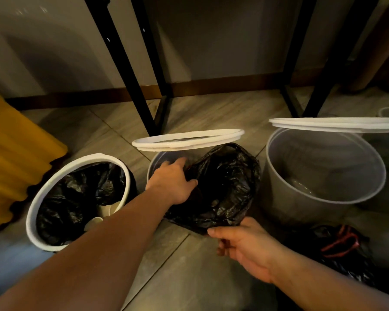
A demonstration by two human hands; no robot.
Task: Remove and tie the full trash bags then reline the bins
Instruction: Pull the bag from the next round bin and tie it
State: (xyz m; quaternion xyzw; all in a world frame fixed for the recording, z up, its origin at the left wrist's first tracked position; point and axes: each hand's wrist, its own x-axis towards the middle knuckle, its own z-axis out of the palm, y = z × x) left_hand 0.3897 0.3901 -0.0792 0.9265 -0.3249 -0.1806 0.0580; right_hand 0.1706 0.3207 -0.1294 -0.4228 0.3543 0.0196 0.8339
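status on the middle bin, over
Left grip and right grip both hold bag. Bag open over middle bin, ring up. Nothing blocking.

Left hand (173, 182), right hand (245, 245), fingers (213, 231) curled.
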